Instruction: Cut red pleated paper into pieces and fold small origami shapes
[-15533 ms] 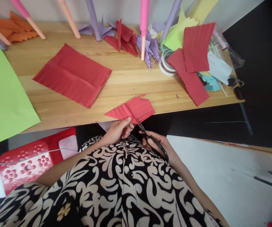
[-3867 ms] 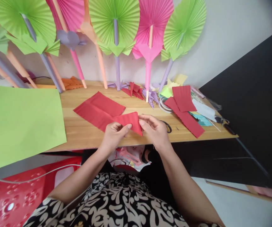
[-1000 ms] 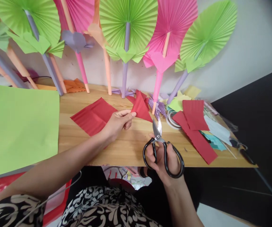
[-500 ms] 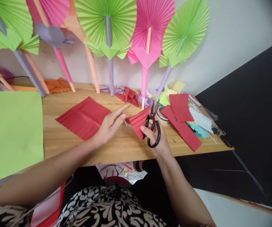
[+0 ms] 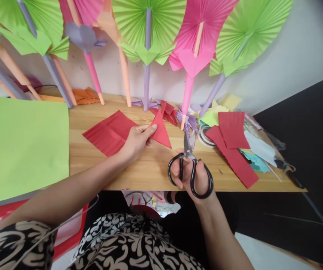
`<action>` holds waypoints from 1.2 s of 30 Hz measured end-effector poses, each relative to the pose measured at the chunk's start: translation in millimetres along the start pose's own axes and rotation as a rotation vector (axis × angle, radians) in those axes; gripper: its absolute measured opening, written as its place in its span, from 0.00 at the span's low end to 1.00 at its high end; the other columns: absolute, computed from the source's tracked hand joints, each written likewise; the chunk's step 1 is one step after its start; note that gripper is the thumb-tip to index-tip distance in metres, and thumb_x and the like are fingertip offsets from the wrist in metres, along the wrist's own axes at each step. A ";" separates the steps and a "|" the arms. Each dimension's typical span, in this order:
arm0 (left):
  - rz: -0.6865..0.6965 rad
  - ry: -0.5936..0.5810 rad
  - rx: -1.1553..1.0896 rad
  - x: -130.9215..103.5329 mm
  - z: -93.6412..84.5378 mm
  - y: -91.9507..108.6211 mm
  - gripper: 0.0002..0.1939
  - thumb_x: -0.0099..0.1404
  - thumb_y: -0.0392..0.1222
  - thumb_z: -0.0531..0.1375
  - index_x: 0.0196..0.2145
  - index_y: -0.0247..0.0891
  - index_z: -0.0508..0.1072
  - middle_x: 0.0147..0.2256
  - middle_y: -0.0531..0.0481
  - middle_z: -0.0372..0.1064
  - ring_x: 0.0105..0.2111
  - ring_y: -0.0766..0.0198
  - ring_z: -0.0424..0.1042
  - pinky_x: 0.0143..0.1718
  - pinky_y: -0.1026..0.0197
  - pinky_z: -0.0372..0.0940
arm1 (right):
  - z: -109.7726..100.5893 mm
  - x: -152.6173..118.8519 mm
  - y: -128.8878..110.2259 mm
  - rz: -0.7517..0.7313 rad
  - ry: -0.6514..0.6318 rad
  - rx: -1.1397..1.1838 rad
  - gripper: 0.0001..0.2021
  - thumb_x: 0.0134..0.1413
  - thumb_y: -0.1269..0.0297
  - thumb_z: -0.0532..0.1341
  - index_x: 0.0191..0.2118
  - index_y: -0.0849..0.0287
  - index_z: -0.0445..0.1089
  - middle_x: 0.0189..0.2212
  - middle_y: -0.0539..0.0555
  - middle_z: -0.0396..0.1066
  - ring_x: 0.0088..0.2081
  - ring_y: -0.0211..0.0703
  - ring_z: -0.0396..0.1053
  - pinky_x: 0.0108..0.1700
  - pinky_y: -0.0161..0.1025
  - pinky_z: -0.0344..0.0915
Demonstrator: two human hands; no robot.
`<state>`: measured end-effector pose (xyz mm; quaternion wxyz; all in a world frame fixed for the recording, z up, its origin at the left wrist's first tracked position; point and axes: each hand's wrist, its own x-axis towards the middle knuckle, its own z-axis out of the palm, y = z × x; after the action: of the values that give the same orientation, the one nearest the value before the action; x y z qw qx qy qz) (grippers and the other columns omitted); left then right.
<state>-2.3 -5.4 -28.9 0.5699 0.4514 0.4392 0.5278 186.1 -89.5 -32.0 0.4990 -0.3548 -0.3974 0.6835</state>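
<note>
Between the thumb and fingers of my left hand [image 5: 139, 140] is a folded red paper triangle [image 5: 162, 132], its point facing up and away. My right hand [image 5: 196, 174] holds black-handled scissors [image 5: 189, 152], with fingers through the loops and the blades slightly parted, pointing away from me. A gap separates the blades from the triangle. Left of my left hand, a creased red paper square [image 5: 111, 133] lies flat, partly covered by that hand.
Paper fans [image 5: 148, 28] on rolled-paper sticks lean on the wall behind the wooden table [image 5: 147, 176]. A green sheet [image 5: 23, 146] lies at left. Red strips [image 5: 236, 161], a tape roll [image 5: 205, 135] and paper scraps lie at right.
The red triangle has passed from my right hand to my left and is turned point upward. My right hand has fingers in the scissor loops now, and the blades have parted slightly.
</note>
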 end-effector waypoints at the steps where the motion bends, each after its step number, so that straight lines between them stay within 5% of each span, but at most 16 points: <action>1: 0.003 0.012 -0.010 0.9 -0.8 -0.5 0.26 0.60 0.57 0.66 0.17 0.38 0.64 0.15 0.55 0.60 0.16 0.72 0.56 0.20 0.66 0.51 | 1.2 -4.4 1.6 0.053 -0.048 0.026 0.34 0.50 0.31 0.62 0.54 0.52 0.70 0.25 0.48 0.68 0.18 0.36 0.59 0.16 0.33 0.56; 7: -0.016 0.066 -0.082 3.1 -3.7 -3.5 0.25 0.62 0.58 0.65 0.21 0.37 0.66 0.17 0.55 0.62 0.18 0.72 0.58 0.21 0.66 0.52 | 6.5 -13.6 16.1 0.237 -0.150 0.112 0.33 0.51 0.31 0.62 0.50 0.56 0.74 0.23 0.51 0.70 0.18 0.37 0.65 0.17 0.32 0.60; 17: -0.026 0.064 -0.096 4.2 -2.5 -4.9 0.25 0.62 0.58 0.65 0.20 0.38 0.65 0.17 0.55 0.61 0.17 0.71 0.57 0.20 0.65 0.51 | 2.7 -11.1 20.3 0.247 -0.097 0.151 0.30 0.55 0.36 0.62 0.50 0.57 0.76 0.22 0.51 0.71 0.17 0.34 0.61 0.13 0.28 0.50; 36: -0.016 -0.101 -0.096 0.4 1.0 -1.9 0.28 0.60 0.62 0.65 0.19 0.39 0.61 0.14 0.58 0.56 0.15 0.73 0.54 0.18 0.66 0.48 | 1.5 -8.6 20.0 0.227 -0.101 0.220 0.28 0.58 0.38 0.61 0.52 0.55 0.76 0.24 0.51 0.72 0.15 0.33 0.59 0.11 0.28 0.51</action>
<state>-0.9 -5.1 -30.6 0.6167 0.4459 0.3876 0.5202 179.0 -101.8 -48.5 0.4340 -0.3058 -0.3020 0.7918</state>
